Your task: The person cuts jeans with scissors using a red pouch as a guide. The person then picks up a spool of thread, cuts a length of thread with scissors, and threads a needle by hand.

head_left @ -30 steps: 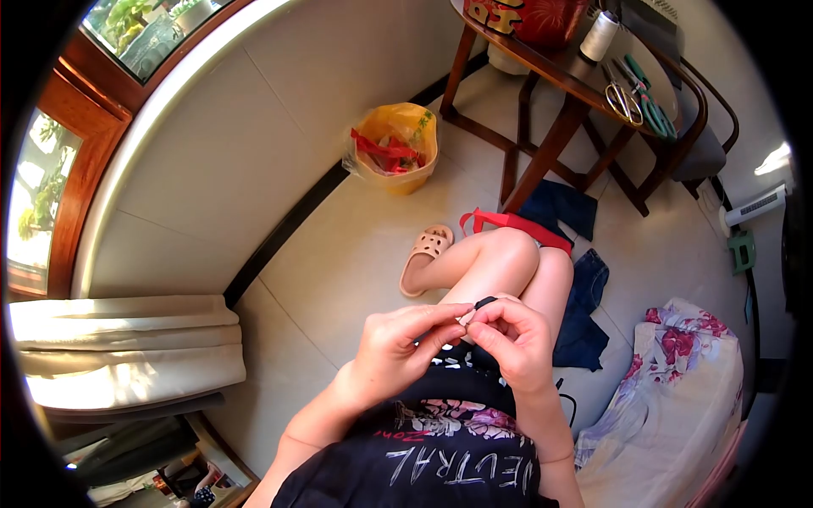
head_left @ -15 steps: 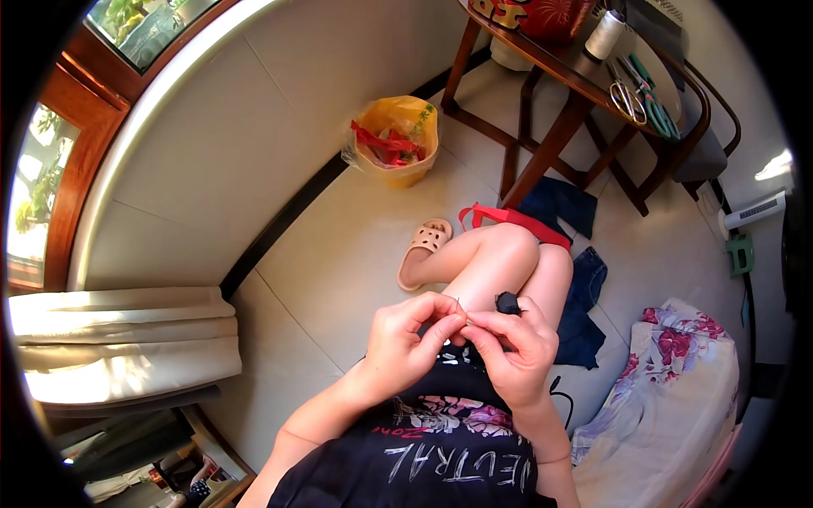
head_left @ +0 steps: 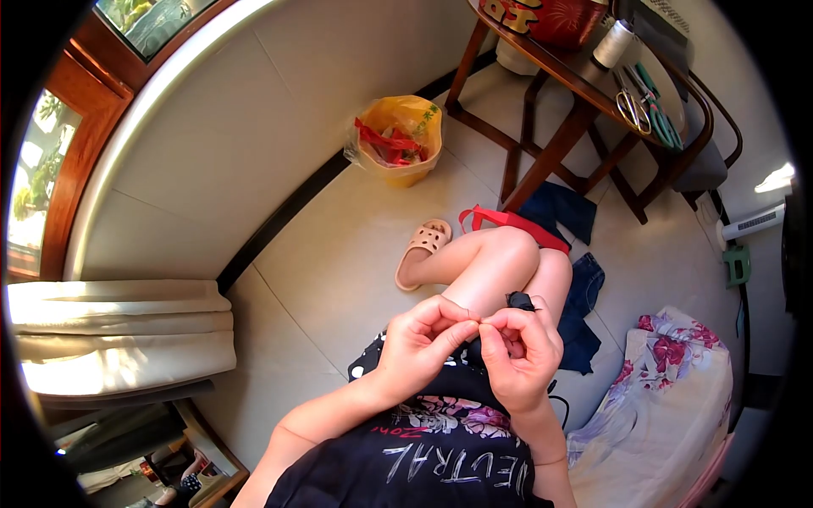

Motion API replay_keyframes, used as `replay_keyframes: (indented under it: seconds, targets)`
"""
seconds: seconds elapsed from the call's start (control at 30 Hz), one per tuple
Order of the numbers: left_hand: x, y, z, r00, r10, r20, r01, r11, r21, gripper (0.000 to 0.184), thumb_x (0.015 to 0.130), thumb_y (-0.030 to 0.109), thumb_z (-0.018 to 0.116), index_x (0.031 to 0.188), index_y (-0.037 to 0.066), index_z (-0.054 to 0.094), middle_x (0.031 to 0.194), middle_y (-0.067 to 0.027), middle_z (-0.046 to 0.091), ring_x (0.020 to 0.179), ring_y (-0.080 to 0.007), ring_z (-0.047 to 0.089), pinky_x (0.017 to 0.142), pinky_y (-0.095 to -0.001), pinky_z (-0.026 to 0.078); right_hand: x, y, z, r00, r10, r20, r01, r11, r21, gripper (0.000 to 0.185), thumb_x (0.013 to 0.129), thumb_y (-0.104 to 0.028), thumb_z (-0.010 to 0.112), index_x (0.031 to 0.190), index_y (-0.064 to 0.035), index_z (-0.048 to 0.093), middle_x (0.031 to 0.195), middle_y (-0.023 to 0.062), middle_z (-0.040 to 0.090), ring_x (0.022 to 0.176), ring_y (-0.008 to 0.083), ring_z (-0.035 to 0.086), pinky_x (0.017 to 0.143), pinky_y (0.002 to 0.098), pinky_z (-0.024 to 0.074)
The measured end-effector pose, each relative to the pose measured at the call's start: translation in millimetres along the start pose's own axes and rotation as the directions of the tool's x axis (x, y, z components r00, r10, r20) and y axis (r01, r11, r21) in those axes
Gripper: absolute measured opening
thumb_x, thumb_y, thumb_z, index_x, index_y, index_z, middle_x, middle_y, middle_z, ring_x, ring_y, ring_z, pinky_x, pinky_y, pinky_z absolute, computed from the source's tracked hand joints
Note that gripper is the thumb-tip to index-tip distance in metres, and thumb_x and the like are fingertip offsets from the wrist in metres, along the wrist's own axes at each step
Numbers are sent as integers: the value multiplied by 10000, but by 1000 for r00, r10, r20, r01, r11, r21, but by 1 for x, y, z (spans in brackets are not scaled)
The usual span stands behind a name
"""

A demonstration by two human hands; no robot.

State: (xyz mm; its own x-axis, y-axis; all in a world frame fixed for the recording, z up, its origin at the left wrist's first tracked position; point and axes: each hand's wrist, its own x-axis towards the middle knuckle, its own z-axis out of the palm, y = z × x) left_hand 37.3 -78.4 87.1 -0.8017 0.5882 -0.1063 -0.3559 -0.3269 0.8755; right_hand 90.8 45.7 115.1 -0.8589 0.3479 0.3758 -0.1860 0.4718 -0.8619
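Note:
Above my lap, my left hand [head_left: 423, 343] and my right hand [head_left: 521, 351] meet fingertip to fingertip. Each is closed in a pinch. Something thin, too small to name, shows at the left fingertips. A small black object [head_left: 520, 300] sits at the back of my right hand's fingers, perhaps worn or tucked there. Beneath both hands lies the dark printed clothing [head_left: 457, 457] on my body.
A yellow bin [head_left: 406, 173] with red scraps stands by the wall. The wooden table [head_left: 576, 80] holds a thread spool [head_left: 612, 44], gold-handled scissors [head_left: 633, 112] and green-handled shears [head_left: 665, 127]. Denim pieces [head_left: 580, 339] lie on the floor; floral cloth [head_left: 660, 406] is at right.
The fingers have shifted from a small pale item to a fine fingertip pinch. The black object now shows behind my right fingers. Both hands have moved slightly right since half a second ago.

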Motion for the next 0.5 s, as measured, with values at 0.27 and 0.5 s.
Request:
replay_keyframes:
  seconds: [0.27,0.5]
  targets:
    - [-1,1,4,1000,27,13,-27,999,17,67,818,-17,542,876,-30,510,886,-106,595,822,-136,582,745,-258,491,4,-5,3,1000,-8,-25,8,1000,-2,114,725,13,629,812,16,555,726,58,476,504,50,436,413,172,361]
    - [-1,-4,4,997,77,-10,-76,997,33,59,815,-3,556,866,-24,538,840,-79,625,790,-91,583,694,-210,475,6,-10,3,1000,-18,-18,17,1000,-19,123,724,9,632,819,8,554,707,55,482,516,57,451,425,173,377]
